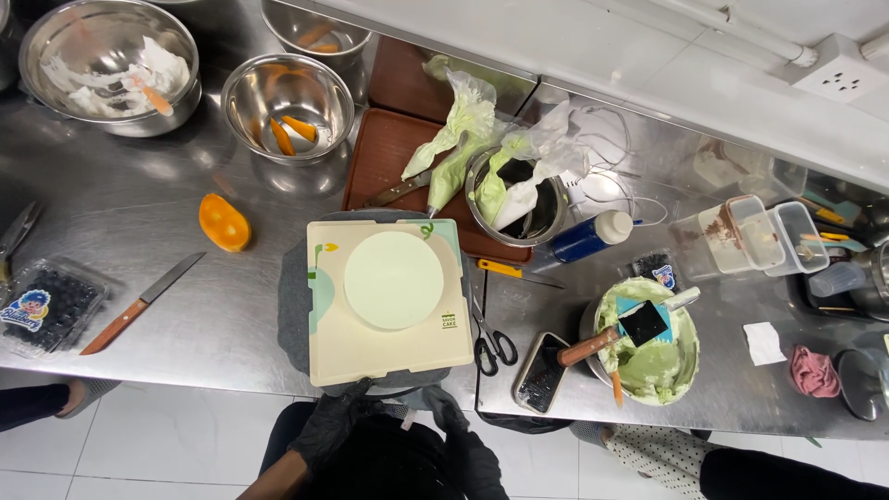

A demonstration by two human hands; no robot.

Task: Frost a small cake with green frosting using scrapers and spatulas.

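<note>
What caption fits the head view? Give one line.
Gloved left hand and right hand at a cake board bearing a pale green cake.

Clear berry punnet (pixel 48 307) with blue-yellow label at desk's left edge; cream square cake box (pixel 387 301) (small green label near one corner) centre; dark-screened phone (pixel 542 372) right of scissors (pixel 491 338); small black packet (pixel 656 268) beyond.

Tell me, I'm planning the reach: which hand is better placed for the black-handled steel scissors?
Probably the right hand: it rests nearer the black-handled steel scissors, while the left hand sits farther off.
</note>
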